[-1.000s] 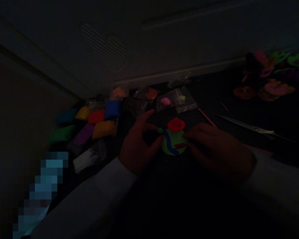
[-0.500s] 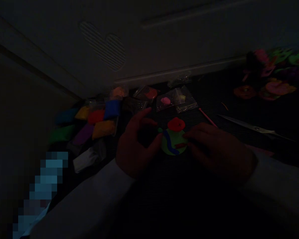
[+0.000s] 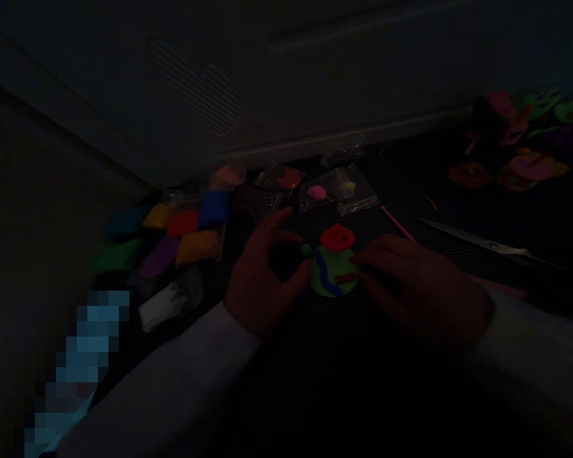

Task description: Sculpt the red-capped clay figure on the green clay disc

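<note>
Sleeves [image 3: 186, 375], pale in the dim light, reach in from either side. The left hand [image 3: 262, 280] curves with thumb and fingers apart around a small green ball [image 3: 306, 249]; whether they pinch it, I cannot tell. The right hand [image 3: 424, 289] has its fingertips at the right edge of a flat green piece [image 3: 338, 264]; too dark to tell if they close on it. This piece lies on the dark table [image 3: 296, 375] between the hands, a blue strip [image 3: 323, 272] snaking near to far on it, a short red bar [image 3: 346, 278] roughly crosswise. At its far edge is a red cap [image 3: 337, 237], so the long axis runs near to far, cap end toward the wall. Scissors [image 3: 493, 245] point leftward at right; colored packets [image 3: 198, 247] lie left. Beyond stands the wall [image 3: 315, 83].
</note>
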Available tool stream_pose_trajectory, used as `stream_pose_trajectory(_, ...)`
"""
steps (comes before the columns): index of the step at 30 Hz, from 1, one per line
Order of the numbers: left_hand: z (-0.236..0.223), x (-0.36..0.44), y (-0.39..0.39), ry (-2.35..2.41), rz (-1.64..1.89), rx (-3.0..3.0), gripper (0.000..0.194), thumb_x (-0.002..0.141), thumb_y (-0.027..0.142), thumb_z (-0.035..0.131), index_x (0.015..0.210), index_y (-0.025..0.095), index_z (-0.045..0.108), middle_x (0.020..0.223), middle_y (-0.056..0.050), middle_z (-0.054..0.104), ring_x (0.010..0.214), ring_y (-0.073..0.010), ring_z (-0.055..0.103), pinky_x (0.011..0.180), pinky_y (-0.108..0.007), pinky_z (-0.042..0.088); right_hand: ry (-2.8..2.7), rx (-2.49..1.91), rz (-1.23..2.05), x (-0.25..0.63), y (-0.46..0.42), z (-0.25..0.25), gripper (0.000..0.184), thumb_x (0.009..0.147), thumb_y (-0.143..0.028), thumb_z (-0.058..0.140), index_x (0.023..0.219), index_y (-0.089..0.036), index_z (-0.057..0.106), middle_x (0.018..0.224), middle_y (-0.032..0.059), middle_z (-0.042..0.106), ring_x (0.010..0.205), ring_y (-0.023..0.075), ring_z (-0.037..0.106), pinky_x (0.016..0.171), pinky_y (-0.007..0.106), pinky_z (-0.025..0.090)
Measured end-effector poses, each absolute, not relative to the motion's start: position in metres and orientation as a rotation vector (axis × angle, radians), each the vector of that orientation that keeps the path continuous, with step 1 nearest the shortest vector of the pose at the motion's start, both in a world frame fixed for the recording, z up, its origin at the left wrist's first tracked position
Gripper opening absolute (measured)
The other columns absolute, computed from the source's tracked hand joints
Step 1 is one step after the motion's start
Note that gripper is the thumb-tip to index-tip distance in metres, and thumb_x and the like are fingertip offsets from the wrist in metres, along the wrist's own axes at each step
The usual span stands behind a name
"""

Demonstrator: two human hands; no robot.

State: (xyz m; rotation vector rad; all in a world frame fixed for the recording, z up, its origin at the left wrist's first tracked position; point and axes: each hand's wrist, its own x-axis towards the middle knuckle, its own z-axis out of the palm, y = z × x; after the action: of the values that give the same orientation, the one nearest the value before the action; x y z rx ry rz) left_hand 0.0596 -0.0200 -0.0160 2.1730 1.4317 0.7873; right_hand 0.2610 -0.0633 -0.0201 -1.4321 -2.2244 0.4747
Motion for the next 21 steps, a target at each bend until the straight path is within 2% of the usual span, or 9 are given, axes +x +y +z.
stream_pose_trajectory(6, -0.0175, 0.0609, -0.0187, 1.459, 0.761, 2.228, 0.06, 0.069, 0.019, 0.063, 0.123, 0.023, 0.038, 0.1, -0.003, 0.061, 0.088, -0.018, 0.061, 0.08, -0.032, 0.047, -2.227, -1.439, 0.454, 0.2605, -0.0627, -0.0199, 0.023, 0.081, -0.017, 0.048, 0.101, -0.014, 0.06, 0.098, 0.0074, 0.058, 0.085, 0.0164, 0.055, 0.077, 0.032, 0.047)
stream_pose_trajectory(11, -0.0178, 0.0608, -0.019, 1.466, 0.753, 2.22, 0.061, 0.07, 0.019, 0.063, 0.126, 0.021, 0.036, 0.085, 0.0, 0.063, 0.087, -0.0178, 0.061, 0.082, -0.033, 0.046, -2.229, -1.436, 0.456, 0.2615, -0.0636, -0.0208, 0.023, 0.081, -0.017, 0.048, 0.101, -0.015, 0.06, 0.098, 0.007, 0.058, 0.085, 0.0162, 0.055, 0.076, 0.031, 0.047)
stream_pose_trajectory(16, -0.0165, 0.0621, -0.0188, 1.468, 0.717, 2.19, 0.06, 0.071, 0.018, 0.062, 0.126, 0.019, 0.036, 0.085, 0.0, 0.064, 0.084, -0.0156, 0.061, 0.078, -0.029, 0.047, -2.224, -1.428, 0.438, 0.2613, -0.0634, -0.0209, 0.022, 0.081, -0.017, 0.049, 0.1, -0.014, 0.06, 0.097, 0.0068, 0.058, 0.084, 0.0157, 0.055, 0.075, 0.031, 0.047)
stream_pose_trajectory(21, -0.0181, 0.0619, -0.0183, 1.452, 0.733, 2.183, 0.061, 0.071, 0.019, 0.062, 0.126, 0.02, 0.036, 0.087, 0.0, 0.063, 0.088, -0.0163, 0.06, 0.082, -0.031, 0.045, -2.221, -1.433, 0.445, 0.2608, -0.063, -0.0209, 0.022, 0.081, -0.017, 0.048, 0.1, -0.014, 0.06, 0.097, 0.0066, 0.058, 0.084, 0.0155, 0.055, 0.075, 0.03, 0.047)
